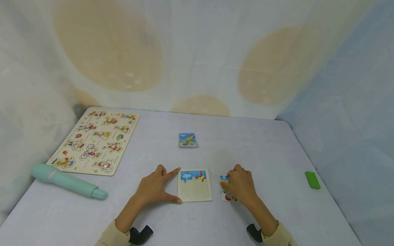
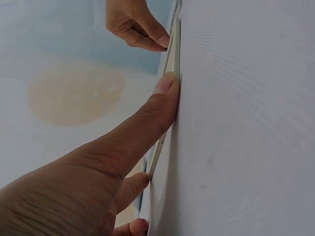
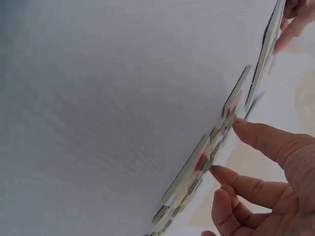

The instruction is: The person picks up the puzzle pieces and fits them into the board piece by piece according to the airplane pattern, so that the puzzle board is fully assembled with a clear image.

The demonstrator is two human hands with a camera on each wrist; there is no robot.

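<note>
A small square wooden puzzle board (image 1: 195, 193) lies flat, its top strip filled with pieces showing sky, a cloud and a red and yellow shape. My left hand (image 1: 156, 187) steadies it, index finger and thumb spread against its left corners. To its right, several loose puzzle pieces (image 1: 225, 197) lie partly hidden beneath my right hand (image 1: 241, 184). In the right wrist view, thumb and index finger pinch at a puzzle piece (image 3: 228, 121) among others low on the table. The left wrist view shows the left thumb (image 2: 167, 88) on the board's edge.
Behind the board lies a small square airplane picture (image 1: 188, 140). A large board of cut-out figures (image 1: 89, 143) takes up the left back, with a mint-green microphone-shaped object (image 1: 67, 181) in front. A green block (image 1: 312, 180) sits near the right table edge.
</note>
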